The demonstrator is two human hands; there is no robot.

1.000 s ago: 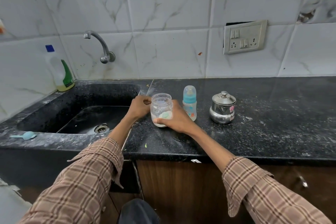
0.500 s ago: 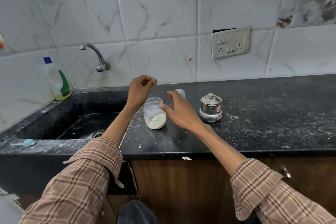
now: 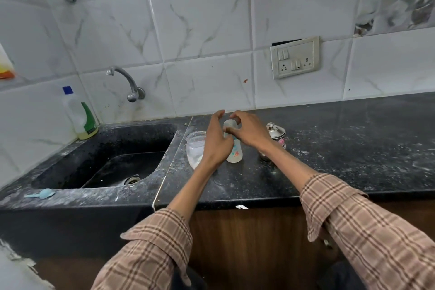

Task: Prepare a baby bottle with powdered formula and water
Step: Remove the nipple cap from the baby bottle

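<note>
A baby bottle (image 3: 236, 154) with a clear cap (image 3: 228, 124) and a printed body stands on the black counter (image 3: 329, 148). My right hand (image 3: 250, 132) curls its fingers over the cap from the right. On the bottle's left side is my left hand (image 3: 216, 142), thumb raised and apart, fingers reaching the bottle's neck. Just left of it stands an open clear jar (image 3: 195, 148) with white formula powder at its bottom, partly hidden by my left wrist. A pale blue scoop (image 3: 42, 194) lies on the sink's front rim.
A small steel lidded pot (image 3: 275, 134) stands right of the bottle, behind my right wrist. The black sink (image 3: 113, 162) with a wall tap (image 3: 124, 80) is at left, a detergent bottle (image 3: 80, 115) in its corner. A socket plate (image 3: 295, 57) is on the tiles.
Both hands left the jar and moved right to the baby bottle. The right hand has come down onto the cap. The camera tilted up.
</note>
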